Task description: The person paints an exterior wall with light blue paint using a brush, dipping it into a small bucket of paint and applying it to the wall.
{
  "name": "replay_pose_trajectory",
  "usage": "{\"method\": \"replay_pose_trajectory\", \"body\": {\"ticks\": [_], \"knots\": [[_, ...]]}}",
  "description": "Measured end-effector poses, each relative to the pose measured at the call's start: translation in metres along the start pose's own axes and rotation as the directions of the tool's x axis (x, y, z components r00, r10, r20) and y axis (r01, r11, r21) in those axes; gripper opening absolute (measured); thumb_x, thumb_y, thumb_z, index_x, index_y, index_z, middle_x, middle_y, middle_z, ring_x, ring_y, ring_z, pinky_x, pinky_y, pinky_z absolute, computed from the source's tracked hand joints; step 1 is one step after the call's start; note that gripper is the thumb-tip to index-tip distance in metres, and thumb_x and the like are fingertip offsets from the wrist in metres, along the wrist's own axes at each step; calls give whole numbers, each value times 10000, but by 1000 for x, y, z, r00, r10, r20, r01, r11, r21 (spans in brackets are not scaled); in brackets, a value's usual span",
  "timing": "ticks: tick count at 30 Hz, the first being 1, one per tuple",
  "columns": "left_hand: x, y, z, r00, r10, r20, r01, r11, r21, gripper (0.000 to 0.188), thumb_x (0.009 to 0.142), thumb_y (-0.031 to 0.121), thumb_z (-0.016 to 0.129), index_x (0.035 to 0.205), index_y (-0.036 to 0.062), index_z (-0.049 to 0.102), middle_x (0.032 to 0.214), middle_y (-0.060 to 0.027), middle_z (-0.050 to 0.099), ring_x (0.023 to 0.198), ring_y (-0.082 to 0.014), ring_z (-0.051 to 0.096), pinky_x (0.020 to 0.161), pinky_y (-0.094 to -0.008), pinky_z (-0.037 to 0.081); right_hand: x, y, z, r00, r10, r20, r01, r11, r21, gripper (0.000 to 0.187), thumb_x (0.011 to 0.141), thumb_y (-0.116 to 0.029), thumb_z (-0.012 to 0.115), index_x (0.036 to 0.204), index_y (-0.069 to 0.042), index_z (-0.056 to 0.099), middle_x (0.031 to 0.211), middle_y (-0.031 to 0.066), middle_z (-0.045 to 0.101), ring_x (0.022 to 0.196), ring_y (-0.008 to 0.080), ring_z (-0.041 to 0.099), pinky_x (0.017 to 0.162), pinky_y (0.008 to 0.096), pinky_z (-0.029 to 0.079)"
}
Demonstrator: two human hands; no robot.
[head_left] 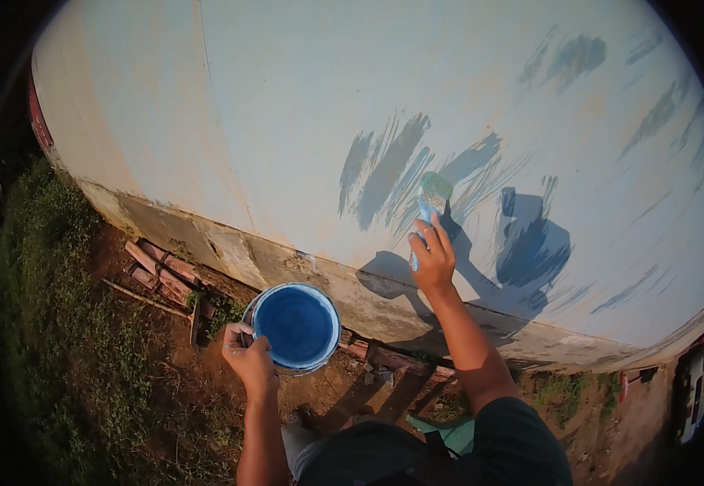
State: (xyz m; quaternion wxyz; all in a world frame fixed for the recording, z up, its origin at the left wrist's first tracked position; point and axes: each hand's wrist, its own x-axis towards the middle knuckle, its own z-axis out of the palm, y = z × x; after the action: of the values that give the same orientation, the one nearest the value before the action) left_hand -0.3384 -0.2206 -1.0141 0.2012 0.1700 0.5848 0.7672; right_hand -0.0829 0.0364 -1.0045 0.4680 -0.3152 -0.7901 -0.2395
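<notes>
While the right hand (432, 261) grips a paintbrush (430, 202) against the pale wall (287, 105), laying blue strokes, the left hand (248, 356) clasps a paint bucket (296, 326) low beside it; reloading likely calls for dipping the bristles.

The ground (166, 381) is bare reddish-brown dirt along the foot of the wall, with rough grass (36, 324) spreading over it on the left. Several reddish bricks (162, 267) lie in a loose row on the dirt at the left, close to the wall's base, with a thin stick (145, 300) beside them. More bricks (392, 360) lie further right, and a small patch of weeds (563, 389) grows near the wall.
</notes>
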Motion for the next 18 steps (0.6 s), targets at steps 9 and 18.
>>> {"method": "replay_pose_trajectory", "body": {"ticks": [9,18], "knots": [[13,29,-11,968,250,19,-250,968,4,253,737,-172,535,793,55,441,866,18,458,673,-24,373,592,-204,281,36,-50,2,907,95,410,-383,592,709,264,833,106,723,1069,-10,733,1270,141,695,993,352,740,813,409,593],[14,76,-2,829,559,19,-559,828,48,232,795,-191,530,814,34,476,992,-55,549,825,-85,523,825,-254,457,132,-83,-154,929,-344,136,-68,204,977,428,694,89,629,1088,-25,752,1184,195,693,989,299,754,821,385,602]]}}
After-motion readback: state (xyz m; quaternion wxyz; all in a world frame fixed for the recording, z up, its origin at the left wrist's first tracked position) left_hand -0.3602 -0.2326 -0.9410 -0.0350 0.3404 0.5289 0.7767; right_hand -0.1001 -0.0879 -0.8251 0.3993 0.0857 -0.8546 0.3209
